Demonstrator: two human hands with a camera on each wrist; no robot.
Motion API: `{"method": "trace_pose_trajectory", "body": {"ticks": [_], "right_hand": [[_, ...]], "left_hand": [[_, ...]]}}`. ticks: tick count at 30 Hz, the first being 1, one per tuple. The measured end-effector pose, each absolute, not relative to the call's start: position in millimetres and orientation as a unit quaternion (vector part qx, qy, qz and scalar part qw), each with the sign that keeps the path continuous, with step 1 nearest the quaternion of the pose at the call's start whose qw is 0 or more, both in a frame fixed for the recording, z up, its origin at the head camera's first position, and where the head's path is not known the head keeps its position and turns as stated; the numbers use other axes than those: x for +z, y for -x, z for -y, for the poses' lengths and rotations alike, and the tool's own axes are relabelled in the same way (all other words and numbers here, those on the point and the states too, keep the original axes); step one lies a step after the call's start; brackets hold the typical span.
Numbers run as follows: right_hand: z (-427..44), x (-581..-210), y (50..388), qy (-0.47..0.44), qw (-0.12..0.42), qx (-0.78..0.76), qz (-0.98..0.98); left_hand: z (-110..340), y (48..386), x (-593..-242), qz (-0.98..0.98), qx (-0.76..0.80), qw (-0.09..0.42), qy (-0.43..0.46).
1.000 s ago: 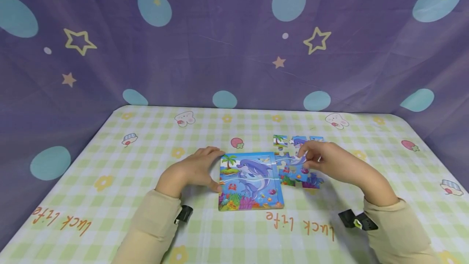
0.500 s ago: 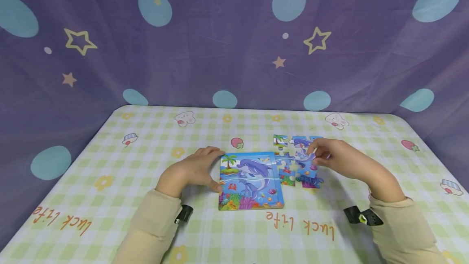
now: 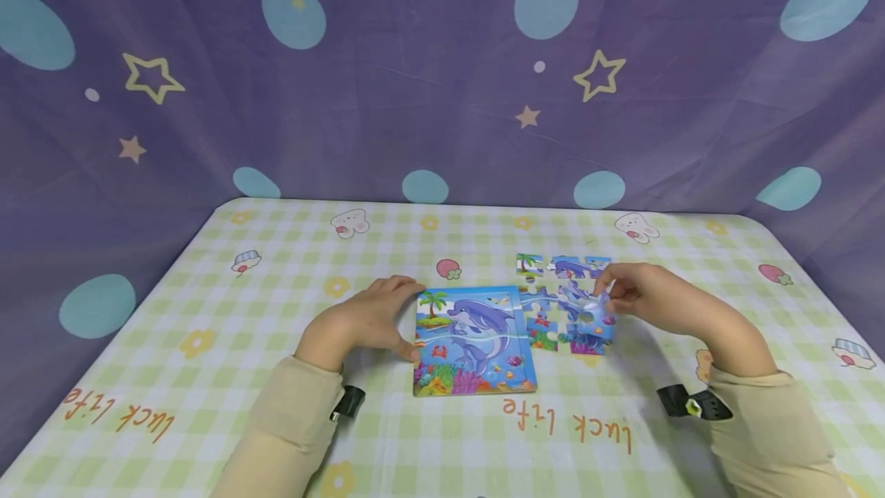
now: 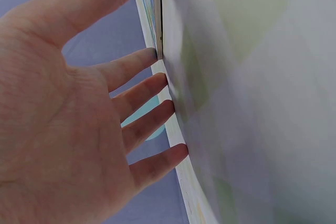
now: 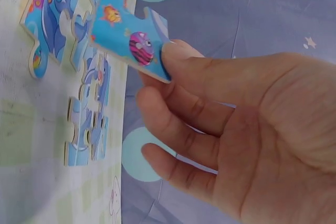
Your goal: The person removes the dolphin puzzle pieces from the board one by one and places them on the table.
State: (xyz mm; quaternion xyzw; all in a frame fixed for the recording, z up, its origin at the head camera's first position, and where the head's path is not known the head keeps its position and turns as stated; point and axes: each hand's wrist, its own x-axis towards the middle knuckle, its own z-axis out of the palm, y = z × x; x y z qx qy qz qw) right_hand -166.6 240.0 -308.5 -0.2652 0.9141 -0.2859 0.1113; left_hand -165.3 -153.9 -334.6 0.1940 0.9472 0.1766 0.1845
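Observation:
My right hand [image 3: 660,302] pinches a blue puzzle piece [image 5: 126,35] between thumb and forefinger. A striped pink-purple fish and an orange fish are printed on it. In the head view the piece is raised and tilted over other puzzle pieces [image 3: 542,321], partly covering them. To their left lies a flat dolphin picture board [image 3: 477,356] with a blue border. My left hand [image 3: 366,321] is at the board's left side, thumb and forefinger touching its edge. In the left wrist view the fingers [image 4: 147,121] are straight and spread, tips against the tablecloth.
The loose pieces are laid out in spaced rows beside the board, among them a palm tree piece [image 3: 529,264] at the back. A checked green-and-white tablecloth [image 3: 276,313] covers the table. A purple curtain [image 3: 442,98] hangs behind its far edge.
My right hand has moved to the right with the puzzle piece, away from the board, and the piece has turned and tilted. My left hand and the board have stayed in place.

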Motion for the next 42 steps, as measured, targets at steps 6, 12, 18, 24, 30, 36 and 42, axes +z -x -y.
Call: {"method": "trace_pose_trajectory", "body": {"ticks": [6,12,18,24,30,36,42], "right_hand": [[-246,-313,169,0.265,0.121,-0.278,-0.916],[-254,-316,172,0.259,0.136,-0.272,-0.917],[-262,-318,173,0.254,0.157,-0.273,-0.914],[-266,-317,174,0.226,0.185,-0.275,-0.916],[-269,-321,175,0.205,0.201,-0.263,-0.921],[-271,-328,177,0.199,0.212,-0.275,-0.916],[-272,-333,179,0.206,0.216,-0.296,-0.907]], "left_hand": [[154,166,-335,-0.947,0.177,0.184,-0.198],[154,165,-334,-0.948,0.176,0.187,-0.189],[154,165,-333,-0.946,0.18,0.183,-0.196],[155,164,-333,-0.945,0.183,0.182,-0.199],[155,164,-333,-0.945,0.184,0.182,-0.198],[155,165,-333,-0.946,0.183,0.181,-0.199],[155,165,-334,-0.945,0.183,0.18,-0.201]]}}
